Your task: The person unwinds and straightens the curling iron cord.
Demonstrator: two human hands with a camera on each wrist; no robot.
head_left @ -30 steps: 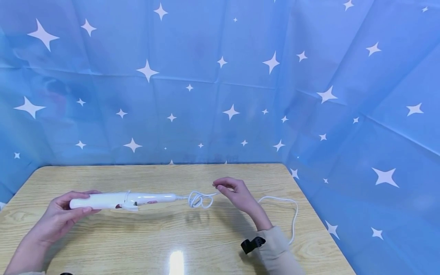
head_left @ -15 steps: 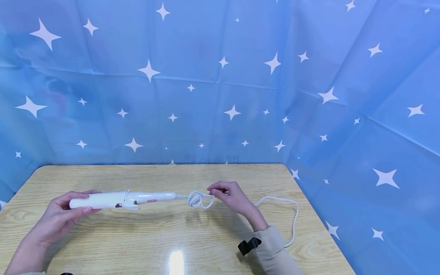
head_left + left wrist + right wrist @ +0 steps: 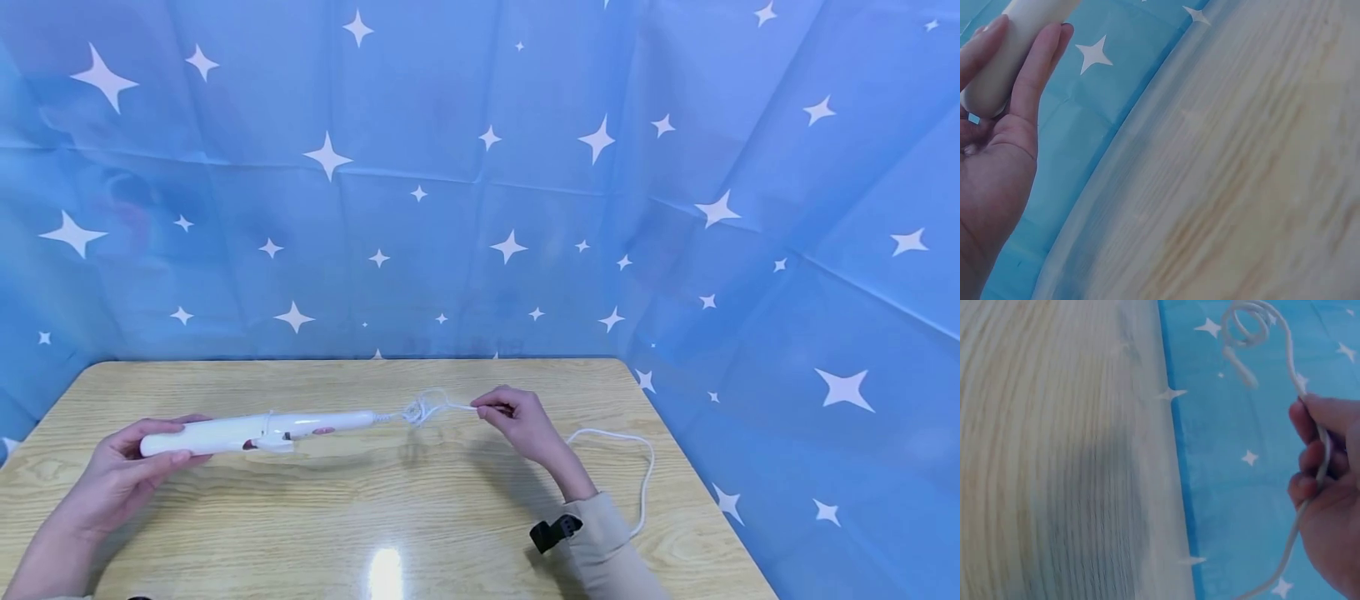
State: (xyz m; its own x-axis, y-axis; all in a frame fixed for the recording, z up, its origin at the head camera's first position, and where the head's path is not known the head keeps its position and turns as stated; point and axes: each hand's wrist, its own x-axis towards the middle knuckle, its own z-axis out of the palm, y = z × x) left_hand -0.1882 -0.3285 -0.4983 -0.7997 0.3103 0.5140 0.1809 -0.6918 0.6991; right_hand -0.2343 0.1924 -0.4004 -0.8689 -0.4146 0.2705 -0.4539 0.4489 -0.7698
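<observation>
A white curling iron (image 3: 315,424) with a small lever near its middle is held up over the table, lying nearly level in the head view. My left hand (image 3: 123,475) grips its thick rounded end between thumb and fingers; the left wrist view shows the same end of the curling iron (image 3: 1016,62) in the palm. From the other end runs a white cord (image 3: 460,406), tangled in small loops (image 3: 418,408). My right hand (image 3: 525,427) pinches the cord beyond the loops. In the right wrist view the cord (image 3: 1290,359) passes between thumb and fingers and across the palm.
The wood-grain table (image 3: 337,533) reaches back to a blue curtain (image 3: 450,208) with white stars. Past my right hand, the rest of the cord (image 3: 649,467) curves over the table's right side. A black strap device (image 3: 555,532) sits at the right sleeve.
My right hand went left toward the loops, then back right with the cord pinched. The loops have changed shape and the cord is straighter. The curling iron has shifted slightly left and tilted.
</observation>
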